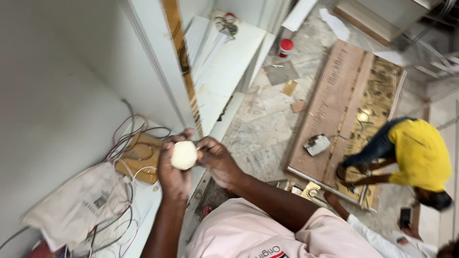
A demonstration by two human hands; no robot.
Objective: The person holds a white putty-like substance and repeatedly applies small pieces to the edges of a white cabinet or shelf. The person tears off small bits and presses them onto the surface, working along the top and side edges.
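White wall and marble floor (260, 126), left hand (173, 174) grip grasping white ball (184, 155), right hand (217, 160) pinching it

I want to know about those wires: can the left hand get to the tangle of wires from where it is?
Probably yes. The left hand holds a white ball, but the wires lie just beside it with nothing between.

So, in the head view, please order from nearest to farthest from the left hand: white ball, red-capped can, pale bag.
1. White ball: in the left hand.
2. Pale bag: lower left, on the shelf.
3. Red-capped can: far up, on the floor.
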